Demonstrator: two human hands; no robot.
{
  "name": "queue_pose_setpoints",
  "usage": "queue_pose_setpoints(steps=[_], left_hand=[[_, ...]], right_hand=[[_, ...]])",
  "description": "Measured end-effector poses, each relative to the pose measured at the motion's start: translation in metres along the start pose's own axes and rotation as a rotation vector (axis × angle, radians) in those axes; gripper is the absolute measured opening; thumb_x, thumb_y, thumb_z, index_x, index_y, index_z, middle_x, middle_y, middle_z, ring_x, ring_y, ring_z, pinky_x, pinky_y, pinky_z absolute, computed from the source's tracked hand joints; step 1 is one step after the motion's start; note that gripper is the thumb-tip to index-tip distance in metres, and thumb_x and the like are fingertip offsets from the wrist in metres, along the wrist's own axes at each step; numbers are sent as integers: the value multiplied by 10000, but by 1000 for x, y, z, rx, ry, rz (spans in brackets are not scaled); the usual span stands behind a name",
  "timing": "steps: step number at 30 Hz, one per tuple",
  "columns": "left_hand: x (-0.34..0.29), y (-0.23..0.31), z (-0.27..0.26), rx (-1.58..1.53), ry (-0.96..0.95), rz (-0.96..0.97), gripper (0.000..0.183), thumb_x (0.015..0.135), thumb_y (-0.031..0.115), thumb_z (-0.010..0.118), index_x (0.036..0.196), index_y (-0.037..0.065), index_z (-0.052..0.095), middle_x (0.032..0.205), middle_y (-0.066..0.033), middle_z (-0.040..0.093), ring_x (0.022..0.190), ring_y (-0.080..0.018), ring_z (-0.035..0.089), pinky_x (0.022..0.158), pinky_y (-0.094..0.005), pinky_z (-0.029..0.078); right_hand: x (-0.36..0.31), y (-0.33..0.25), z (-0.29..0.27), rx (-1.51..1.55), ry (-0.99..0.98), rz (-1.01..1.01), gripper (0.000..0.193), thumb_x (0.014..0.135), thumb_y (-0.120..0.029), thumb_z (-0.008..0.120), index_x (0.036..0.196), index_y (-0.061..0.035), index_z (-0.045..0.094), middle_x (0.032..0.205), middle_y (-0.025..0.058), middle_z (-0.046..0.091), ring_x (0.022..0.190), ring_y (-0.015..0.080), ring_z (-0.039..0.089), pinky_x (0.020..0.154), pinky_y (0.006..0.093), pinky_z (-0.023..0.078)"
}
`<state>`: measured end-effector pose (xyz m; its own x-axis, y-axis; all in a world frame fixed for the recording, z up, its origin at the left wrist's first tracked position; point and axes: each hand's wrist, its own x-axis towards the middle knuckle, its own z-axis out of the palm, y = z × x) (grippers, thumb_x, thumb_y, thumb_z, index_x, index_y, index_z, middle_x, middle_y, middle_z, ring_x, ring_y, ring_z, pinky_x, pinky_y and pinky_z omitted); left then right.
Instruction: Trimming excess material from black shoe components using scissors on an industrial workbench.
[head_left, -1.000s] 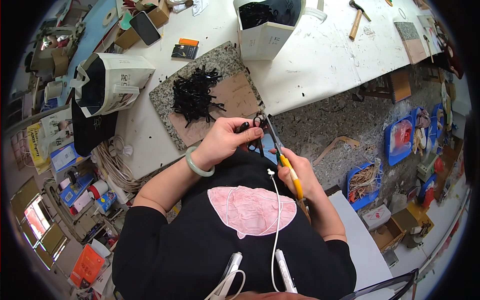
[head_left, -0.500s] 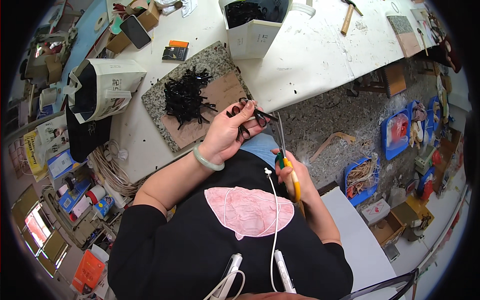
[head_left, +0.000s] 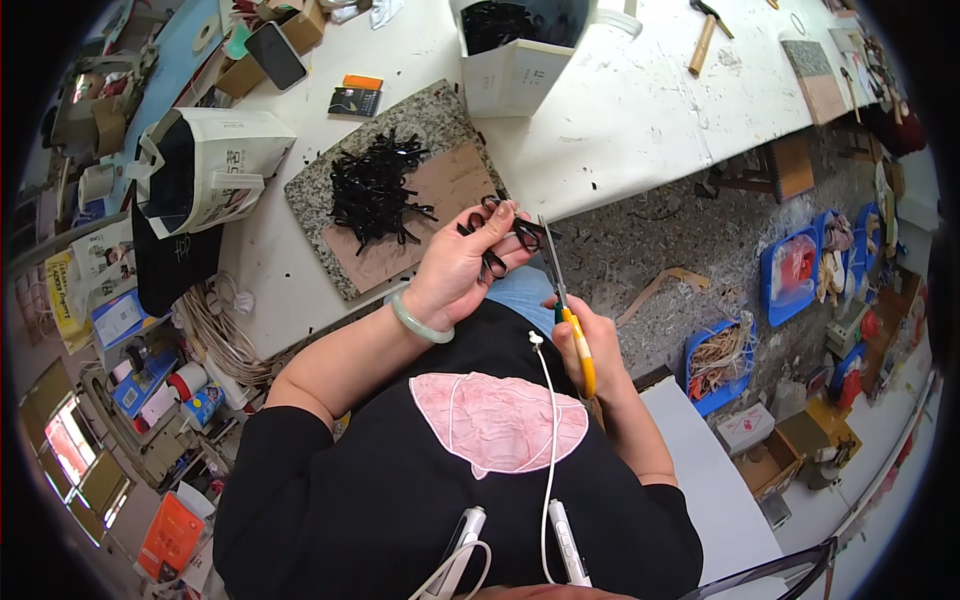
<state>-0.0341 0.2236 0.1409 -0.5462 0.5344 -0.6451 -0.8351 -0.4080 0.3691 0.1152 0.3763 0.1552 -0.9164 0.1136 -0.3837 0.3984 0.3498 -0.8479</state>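
Black strips [head_left: 533, 231], some curled into loops, stick out between the thumb and fingers of the left hand [head_left: 455, 262]. Those fingers are clamped on them just past the near edge of the table [head_left: 620, 140], above the person's blue trousers [head_left: 525, 288]. A pale green bangle [head_left: 413, 322] circles the left wrist. The right hand [head_left: 602, 345] is closed around the yellow and green handles of the scissors [head_left: 577, 335], whose blades point away from the body, just beside the held strips. Whether a blade touches a strip is hard to tell at this size.

Beyond the left hand, a tangled pile [head_left: 375, 190] of similar black pieces lies on a speckled slab [head_left: 308, 195], partly over a brown sheet [head_left: 458, 190]. The slab sits askew at the table's edge. Left of it stands a pale bag [head_left: 235, 150] with a dark inside; beyond its far right corner stands a white bag [head_left: 505, 82] holding more black pieces. A small box [head_left: 355, 100] and a phone [head_left: 275, 55] lie farther back, while a hammer [head_left: 703, 45] lies well apart to the right. On the floor [head_left: 680, 235], a blue tray [head_left: 708, 405] holds tan scraps.
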Motion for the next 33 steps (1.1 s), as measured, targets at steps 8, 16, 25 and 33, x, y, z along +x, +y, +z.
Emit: queue_pose_setpoints(steps=[8, 16, 25, 33], left_hand=[[54, 55, -95, 401, 213, 83, 90, 847, 66, 576, 900, 1, 609, 770, -88, 623, 687, -159, 597, 602, -247, 498], [125, 117, -153, 2034, 139, 673, 202, 771, 48, 603, 949, 73, 696, 868, -95, 618, 705, -308, 613, 666, -391, 513], [76, 50, -152, 2432, -3, 360, 162, 762, 94, 580, 888, 44, 670, 935, -142, 605, 698, -362, 613, 646, -446, 514], [85, 58, -168, 2008, 63, 749, 153, 825, 96, 586, 936, 6, 638, 819, -144, 629, 616, -278, 597, 557, -360, 486]], right_hand=[[9, 18, 9, 180, -57, 221, 364, 948, -371, 556, 1007, -24, 648, 626, 44, 589, 517, 147, 505, 512, 263, 404], [22, 19, 22, 13, -79, 188, 375, 928, -372, 593, 1007, -11, 652, 649, 52, 612, 532, 148, 524, 520, 257, 415], [28, 17, 20, 26, -67, 181, 352, 909, -343, 620, 1007, -7, 655, 671, 68, 636, 548, 158, 560, 529, 255, 431], [44, 21, 27, 23, -55, 111, 350, 866, -289, 684, 1059, -2, 628, 673, 69, 640, 549, 160, 567, 522, 255, 430]])
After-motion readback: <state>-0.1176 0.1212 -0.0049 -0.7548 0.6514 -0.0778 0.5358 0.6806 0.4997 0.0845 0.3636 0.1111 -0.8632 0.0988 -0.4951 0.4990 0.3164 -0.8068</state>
